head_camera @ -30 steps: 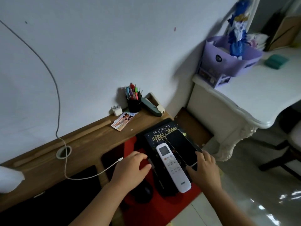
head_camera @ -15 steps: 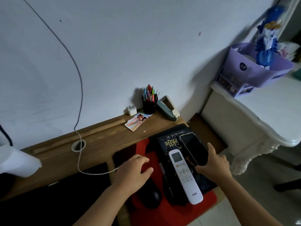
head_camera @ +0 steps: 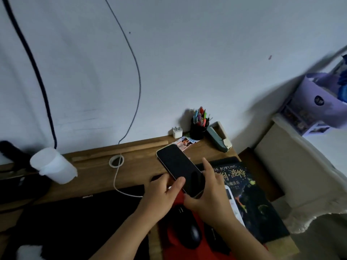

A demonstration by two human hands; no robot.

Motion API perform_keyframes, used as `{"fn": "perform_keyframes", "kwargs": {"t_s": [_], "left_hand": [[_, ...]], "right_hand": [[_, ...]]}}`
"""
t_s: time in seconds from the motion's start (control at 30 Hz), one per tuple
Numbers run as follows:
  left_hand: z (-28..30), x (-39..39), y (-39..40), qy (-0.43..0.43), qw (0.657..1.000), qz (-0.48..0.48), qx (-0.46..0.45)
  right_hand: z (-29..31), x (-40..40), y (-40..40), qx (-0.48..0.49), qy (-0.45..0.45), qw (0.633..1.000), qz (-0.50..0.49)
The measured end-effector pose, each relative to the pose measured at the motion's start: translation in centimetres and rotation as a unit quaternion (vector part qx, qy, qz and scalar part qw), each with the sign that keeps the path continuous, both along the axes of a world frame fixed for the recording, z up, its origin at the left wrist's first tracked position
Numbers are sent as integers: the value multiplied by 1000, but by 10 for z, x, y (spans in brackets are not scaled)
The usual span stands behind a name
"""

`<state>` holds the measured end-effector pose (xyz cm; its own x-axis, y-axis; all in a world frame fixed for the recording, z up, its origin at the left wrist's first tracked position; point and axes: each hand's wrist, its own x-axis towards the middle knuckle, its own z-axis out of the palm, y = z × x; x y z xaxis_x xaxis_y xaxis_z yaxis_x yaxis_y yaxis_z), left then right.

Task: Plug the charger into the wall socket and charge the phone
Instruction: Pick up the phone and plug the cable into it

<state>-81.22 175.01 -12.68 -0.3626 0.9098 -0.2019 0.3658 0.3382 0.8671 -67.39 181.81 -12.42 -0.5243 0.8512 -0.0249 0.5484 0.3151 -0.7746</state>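
A dark-screened phone (head_camera: 178, 166) with a pale edge is lifted at a tilt over the wooden desk (head_camera: 90, 177). My right hand (head_camera: 212, 199) grips its near end from the right. My left hand (head_camera: 159, 199) meets that same end, thumb lying on the screen, and the white charging cable (head_camera: 115, 177) runs from a ring hole in the desk into this hand. The cable's tip is hidden by my fingers. A small white charger plug (head_camera: 177, 132) stands on the desk against the wall. No wall socket is in view.
A dark book (head_camera: 249, 194), a part-hidden white remote (head_camera: 232, 203) and a black mouse (head_camera: 189, 233) lie under my hands. A pen cup (head_camera: 199, 128) and stapler (head_camera: 218, 139) stand at the back. A white cup (head_camera: 52, 166) is left; a white table with a purple basket (head_camera: 317, 102) is right.
My right hand has picked the phone up off the book and carried it left to my left hand, which now touches its near end. My head has turned left.
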Motion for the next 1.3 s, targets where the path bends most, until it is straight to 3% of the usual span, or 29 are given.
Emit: {"fn": "perform_keyframes", "kwargs": {"t_s": [0.07,0.17,0.27,0.37,0.47,0.63,0.77,0.97,1.03,1.17,1.23,1.3], "left_hand": [[3,-9,-11,-102,992,78,0],[4,-19,-22,-251,946,207,-5],[0,-36,-40,-310,901,303,-10],[-4,-58,-65,-330,874,357,-11],[-8,-77,-88,-328,857,397,-10],[-19,-95,-121,-292,860,418,-13],[-29,-97,-130,-295,853,431,-11],[-34,-103,-130,-297,850,434,-1],[-32,-105,-128,-303,851,430,1],[-26,-108,-122,-307,856,416,17],[-21,-109,-117,-313,860,403,23],[-17,-109,-112,-321,863,390,28]], "right_hand": [[-1,-18,-10,35,5,999,26],[-6,-43,-31,82,-3,994,77],[-15,-64,-49,89,-1,988,126],[-27,-76,-44,96,-44,978,179],[-51,-77,-13,126,-106,977,135],[-90,-73,25,127,-242,954,121],[-108,-82,31,151,-344,912,165],[-118,-83,33,184,-356,895,195],[-111,-84,33,163,-302,917,202],[-77,-88,28,52,-66,980,179],[-56,-91,23,-11,34,988,150],[-36,-97,17,-136,159,973,100]]}}
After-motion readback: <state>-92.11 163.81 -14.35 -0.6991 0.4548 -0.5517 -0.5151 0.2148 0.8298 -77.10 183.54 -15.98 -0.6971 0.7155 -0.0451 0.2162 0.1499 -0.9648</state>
